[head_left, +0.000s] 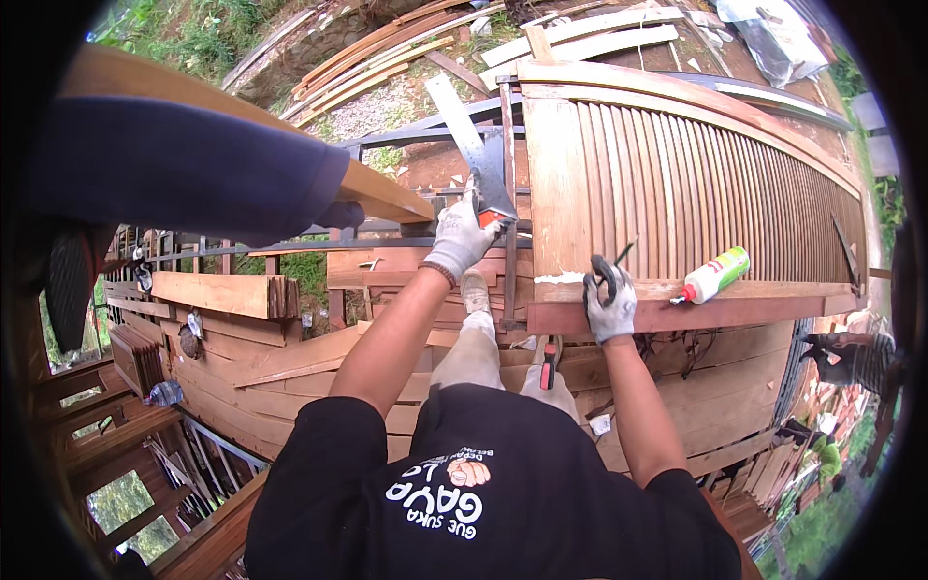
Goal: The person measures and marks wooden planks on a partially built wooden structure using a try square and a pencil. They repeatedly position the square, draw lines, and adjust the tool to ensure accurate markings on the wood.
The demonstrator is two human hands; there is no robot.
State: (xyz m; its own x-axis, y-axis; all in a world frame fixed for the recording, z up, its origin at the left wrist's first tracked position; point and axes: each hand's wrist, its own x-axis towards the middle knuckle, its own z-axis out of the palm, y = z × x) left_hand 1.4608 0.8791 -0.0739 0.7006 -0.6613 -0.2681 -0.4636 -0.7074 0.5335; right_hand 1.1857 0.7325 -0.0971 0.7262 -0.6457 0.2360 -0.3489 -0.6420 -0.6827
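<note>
Markings: The black T-shirt (522, 454) carries white lettering and one fist graphic, upside down in this view. The bottle (717, 275) has a green, yellow and white label; its print is too small to read.

Surface and site: The work area is outdoors. A louvred panel (667, 184) of natural-finish timber lies forward and to the right, its slats parallel and a broad board at its left end. The near rail has a white smear (561, 278) beside the right hand (612, 309). A reddish-brown plank (677, 314) runs along the near edge. Brown boards (691, 396) are laid below. Loose timber strips (377, 63) lie on bare soil and gravel ahead, with grass (188, 48) at the upper left.

Grip state: The left hand (459, 237), gloved, is clamped on one hand saw (495, 179) at its orange-and-black handle, left of the panel. The right hand, also gloved, has its fingers together on one slim dark rod (627, 249), above the near rail.

Count: panel, one; bottle, one, red-capped, lying on the panel near its near edge; red-and-black tool handle (548, 367), one, by the right leg; dark-blue sleeve (193, 169) of another person, one, at left.
</note>
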